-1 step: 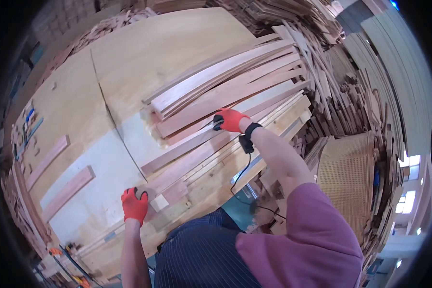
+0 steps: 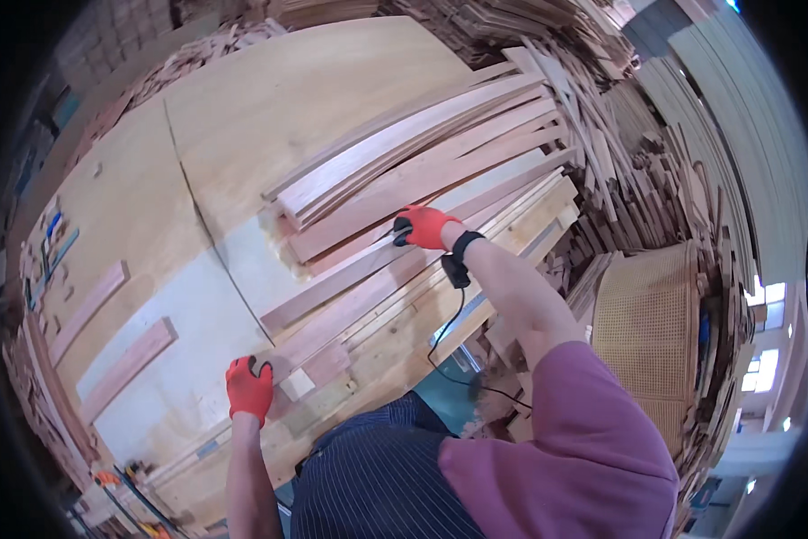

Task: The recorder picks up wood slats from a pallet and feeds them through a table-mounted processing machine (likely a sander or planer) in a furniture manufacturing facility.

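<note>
Both my hands wear red gloves with black palms. My right hand (image 2: 424, 226) is closed over the upper edge of a long narrow wooden plank (image 2: 332, 285), which lies slanting across the workbench (image 2: 327, 85). At the near left, my left hand (image 2: 249, 388) curls its fingers at the left end of a second pinkish plank (image 2: 354, 311), lying beside the first and nearer to me. The exact contact of the left fingertips is hard to see. A small pale block (image 2: 297, 384) sits just right of my left hand.
Several more planks (image 2: 431, 180) lie beyond my right hand. Two short boards (image 2: 130, 368) rest at the left, with clamps (image 2: 121, 490) at the lower left corner. A black cable (image 2: 446, 337) hangs from my right wrist. Stacked offcuts and a woven cane panel (image 2: 644, 328) stand on the right.
The whole view has shifted slightly. Both hands keep their places by the planks, and nothing was taken up or let go.
</note>
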